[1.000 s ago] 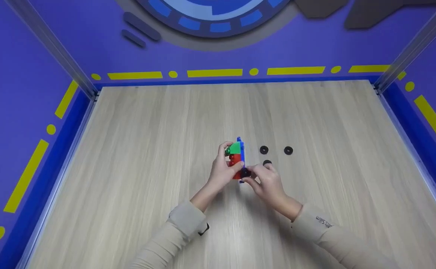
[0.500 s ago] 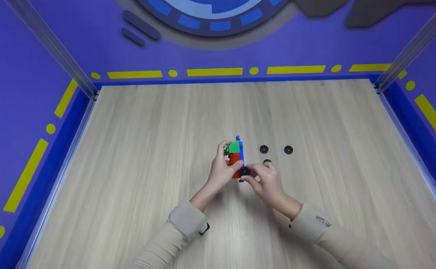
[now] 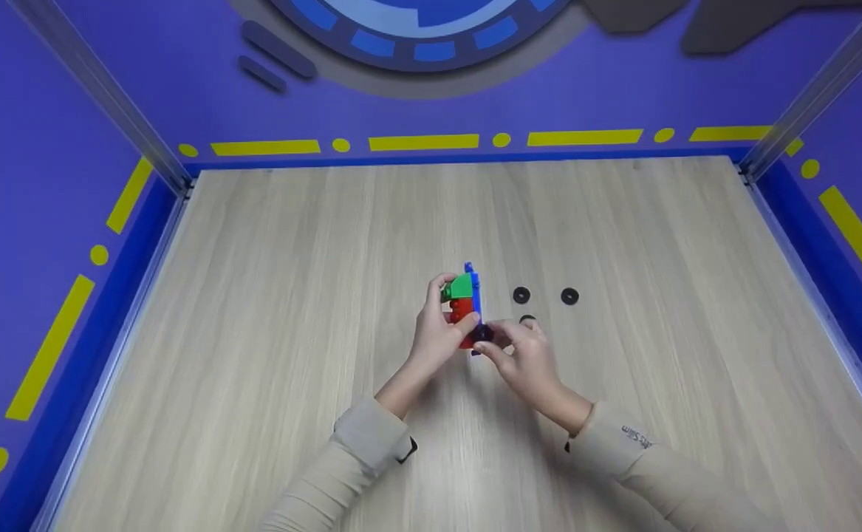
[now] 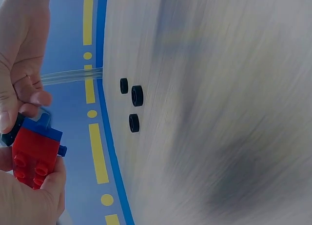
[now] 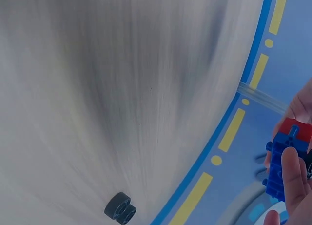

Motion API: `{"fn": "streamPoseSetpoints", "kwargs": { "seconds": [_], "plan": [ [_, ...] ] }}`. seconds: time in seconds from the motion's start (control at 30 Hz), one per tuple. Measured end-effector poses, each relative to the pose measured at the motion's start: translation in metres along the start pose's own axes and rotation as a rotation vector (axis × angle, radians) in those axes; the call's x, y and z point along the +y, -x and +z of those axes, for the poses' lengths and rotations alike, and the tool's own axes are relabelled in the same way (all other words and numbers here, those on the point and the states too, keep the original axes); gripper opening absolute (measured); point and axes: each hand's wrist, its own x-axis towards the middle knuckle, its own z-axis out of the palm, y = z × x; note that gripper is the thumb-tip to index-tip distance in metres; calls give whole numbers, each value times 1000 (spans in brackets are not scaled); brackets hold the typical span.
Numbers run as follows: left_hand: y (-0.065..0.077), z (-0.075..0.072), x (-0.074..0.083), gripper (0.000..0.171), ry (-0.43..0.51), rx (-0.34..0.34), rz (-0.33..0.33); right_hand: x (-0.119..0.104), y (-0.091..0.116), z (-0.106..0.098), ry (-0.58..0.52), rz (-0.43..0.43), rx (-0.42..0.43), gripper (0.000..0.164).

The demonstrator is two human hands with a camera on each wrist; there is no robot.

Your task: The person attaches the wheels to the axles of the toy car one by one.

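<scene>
My left hand [image 3: 438, 336] grips a toy car of building bricks, held on its side above the table. Its red brick [image 3: 462, 309] and green brick [image 3: 462, 286] sit on a blue base [image 3: 476, 292] that faces right. With thumb and fingers, my right hand [image 3: 530, 362] pinches a black wheel [image 3: 483, 335] against the near end of that base. In the left wrist view, the wheel [image 4: 11, 133] lies beside the blue base [image 4: 44, 129], and a blue axle peg [image 4: 62, 151] sticks out bare. The right wrist view shows the studless blue underside [image 5: 276, 171], partly covered by fingers.
Three loose black wheels lie on the wooden table [image 3: 290, 295]: one wheel [image 3: 521, 295] beyond the right hand, another wheel [image 3: 569, 296] farther right, and a third wheel [image 3: 527, 318] partly hidden by the fingers. Blue panels [image 3: 431, 118] wall the back and sides.
Both hands have shifted slightly away from the body with the toy car, the right hand still pinching the wheel at the base. The loose wheels have stayed in place.
</scene>
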Motion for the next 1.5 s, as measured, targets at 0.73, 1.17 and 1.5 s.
{"fn": "streamPoseSetpoints", "kwargs": {
  "seconds": [0.73,1.17,1.5],
  "plan": [
    [0,-2,1,59,7,45,39,-4,1,7,3,24,38,28],
    [0,-2,2,60,30,59,-9,-2,-1,10,40,-66,65,28],
    [1,-3,1,59,18,77,-31,3,-3,13,21,-169,57,27]
  ]
}}
